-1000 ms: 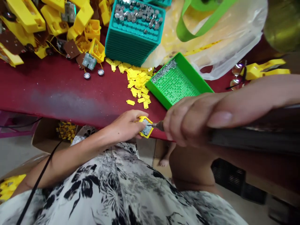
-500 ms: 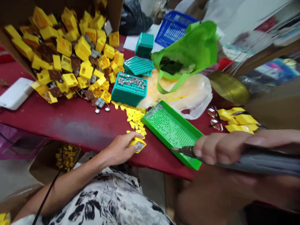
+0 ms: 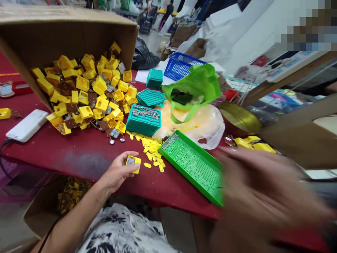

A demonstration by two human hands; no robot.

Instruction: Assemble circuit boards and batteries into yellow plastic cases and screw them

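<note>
Housings point(image 3: 101, 102) heap at far left; nearer, the left hand point(image 3: 117, 173) has its fingers around one yellow housing point(image 3: 134, 163) at the counter point(image 3: 163, 189), left of flat yellow pieces point(image 3: 151, 149). Beside the green tray point(image 3: 188, 178), the right hand point(image 3: 263, 193) blurs, its grip impossible to tell. Work on the held piece seems in hand, calling for steady support next.

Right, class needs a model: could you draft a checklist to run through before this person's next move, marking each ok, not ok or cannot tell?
1. Yellow housing gripped by the left hand: ok, between thumb and fingers.
2. Grey part inside the housing: ok; whether it is fastened: cannot tell.
3. Right hand seen sharply: not ok, blurred.
4. Tool in the right hand: cannot tell.
5. Green tray resting on the table: ok.
6. Small flat yellow pieces neatly lined up: not ok, scattered loose.
</note>
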